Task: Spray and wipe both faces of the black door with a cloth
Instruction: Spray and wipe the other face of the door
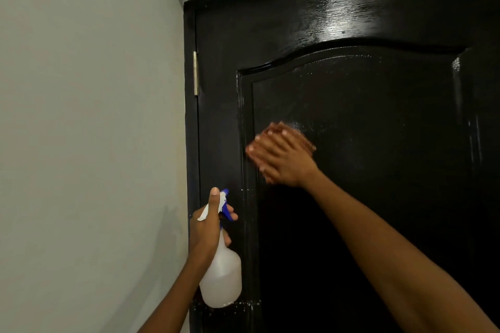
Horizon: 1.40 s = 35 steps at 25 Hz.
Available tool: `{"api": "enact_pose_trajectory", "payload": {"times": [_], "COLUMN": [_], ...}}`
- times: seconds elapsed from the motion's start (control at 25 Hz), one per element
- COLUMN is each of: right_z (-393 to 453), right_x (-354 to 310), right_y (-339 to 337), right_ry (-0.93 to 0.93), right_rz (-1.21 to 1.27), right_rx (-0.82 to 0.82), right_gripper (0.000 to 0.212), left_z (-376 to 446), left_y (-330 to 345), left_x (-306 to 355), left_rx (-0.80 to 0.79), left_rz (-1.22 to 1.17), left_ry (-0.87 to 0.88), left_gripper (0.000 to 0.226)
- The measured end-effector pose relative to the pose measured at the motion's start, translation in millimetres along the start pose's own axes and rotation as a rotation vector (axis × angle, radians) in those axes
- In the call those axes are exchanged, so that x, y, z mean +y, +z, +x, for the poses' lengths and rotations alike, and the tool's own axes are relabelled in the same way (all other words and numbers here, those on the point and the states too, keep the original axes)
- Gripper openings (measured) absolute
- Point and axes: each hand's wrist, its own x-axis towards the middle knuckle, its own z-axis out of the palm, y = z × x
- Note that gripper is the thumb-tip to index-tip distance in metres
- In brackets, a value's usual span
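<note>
We see two bare forearms, with no sleeves reaching into view. Our left hand (pixel 208 227) and right hand (pixel 281 159) wear no gloves, rings, watch or bracelet that we can make out. The fingernails are short and plain. Our right hand is blurred, so finer detail there is unclear.

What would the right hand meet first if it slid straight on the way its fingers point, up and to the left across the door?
Likely the raised moulding edging the recessed panel: the right hand presses the cloth flat on the black door just beside it. Blur makes the exact gap unclear.
</note>
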Motion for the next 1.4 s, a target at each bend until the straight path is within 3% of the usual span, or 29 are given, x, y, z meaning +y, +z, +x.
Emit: {"api": "enact_pose_trajectory", "payload": {"times": [0.12,0.24,0.44,0.56,0.72,1.0,1.12,1.32,1.4], "right_z": [46.7,44.2,-56.1,-142.2,-138.3,-20.9,-28.3,-140.5,-143.9], "right_x": [18.9,-13.7,-105.9,-152.6,-122.8,-45.0,-60.3,-120.2,-121.1], "right_y": [-26.2,-9.5,57.0,102.8,98.0,31.5,34.9,95.8,104.0], "right_ry": [0.224,0.284,-0.001,-0.269,-0.55,-0.063,-0.004,-0.473,-0.529], "right_rz": [0.032,0.088,0.151,0.086,0.031,0.004,0.027,0.104,0.099], "right_rx": [0.071,0.149,-0.022,-0.158,-0.207,0.064,0.087,-0.108,-0.133], "right_gripper": [0.065,0.066,0.069,0.065,0.055,0.06,0.06,0.056,0.056], "left_z": [8.7,13.5,3.1,-9.5,-20.9,-11.4,-17.6,-33.8,-31.0], "left_y": [-7.5,-11.4,-18.5,-22.9,-29.6,-35.7,-35.1,-35.2,-40.0], "left_x": [9.1,10.0,-2.3,-8.0,-7.7,2.9,-3.9,-23.5,-22.8], "left_rx": [0.02,0.042,0.084,0.079,0.078,0.104,0.088,0.078,0.066], "left_rz": [0.024,0.052,0.09,0.084,0.058,0.044,0.02,0.049,0.027], "left_ry": [0.023,0.035,-0.005,-0.033,-0.041,-0.034,-0.087,-0.114,-0.158], "left_gripper": [0.074,0.076,0.07,0.074,0.076,0.073,0.072,0.075,0.076]}}
